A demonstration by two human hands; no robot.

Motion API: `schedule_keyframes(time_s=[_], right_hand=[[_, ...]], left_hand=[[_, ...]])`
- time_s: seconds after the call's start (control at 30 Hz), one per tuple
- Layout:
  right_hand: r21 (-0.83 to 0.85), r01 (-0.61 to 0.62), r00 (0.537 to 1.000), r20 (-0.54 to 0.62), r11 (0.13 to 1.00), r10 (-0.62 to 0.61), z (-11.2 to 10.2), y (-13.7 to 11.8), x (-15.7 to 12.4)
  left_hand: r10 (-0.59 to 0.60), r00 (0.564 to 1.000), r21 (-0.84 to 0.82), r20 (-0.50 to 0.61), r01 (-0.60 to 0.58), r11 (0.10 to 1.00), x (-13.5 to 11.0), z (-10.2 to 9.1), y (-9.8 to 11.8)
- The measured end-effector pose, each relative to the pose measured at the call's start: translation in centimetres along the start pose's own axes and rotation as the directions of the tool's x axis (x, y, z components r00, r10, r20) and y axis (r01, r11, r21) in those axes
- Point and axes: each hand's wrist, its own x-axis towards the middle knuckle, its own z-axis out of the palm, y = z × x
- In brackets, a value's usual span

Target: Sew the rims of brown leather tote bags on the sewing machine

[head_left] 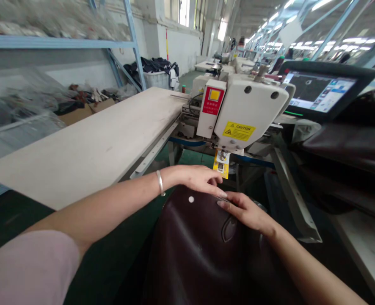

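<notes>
A large, glossy dark brown leather piece (197, 250) drapes low in front of me, with a white round spot (191, 199) near its upper edge and a looped, stitched-looking detail at its right. My left hand (202, 178) lies over the top edge, fingers bent and closed on the leather. Just right of it, my right hand (243, 209) pinches the same edge between thumb and fingers, and the fingertips of both hands nearly meet. Beyond them stands a white sewing machine head (251, 106), its yellow-marked plate (221, 164) right behind my left fingers.
A long pale tabletop (111, 135) extends to the left of the machine. A metal rail (293, 190) runs along the right. A lit screen (321, 91) stands behind, beside more dark leather (349, 148). Blue shelving (63, 42) with wrapped goods fills the left.
</notes>
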Motion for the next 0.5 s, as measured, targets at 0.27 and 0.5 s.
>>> schedule_keyframes(time_s=[0.27,0.5], right_hand=[[-0.021,-0.094,0.988,-0.122,0.995,0.090,-4.9,-0.2,-1.5],[0.214,-0.217,0.903,-0.326,0.952,0.279,-8.2,2.9,2.2]], left_hand=[[0.020,0.950,-0.561,0.310,0.166,0.811,0.8,-4.3,-5.4],[-0.182,0.982,-0.791,0.044,0.146,0.594,4.5,-1.7,-8.4]])
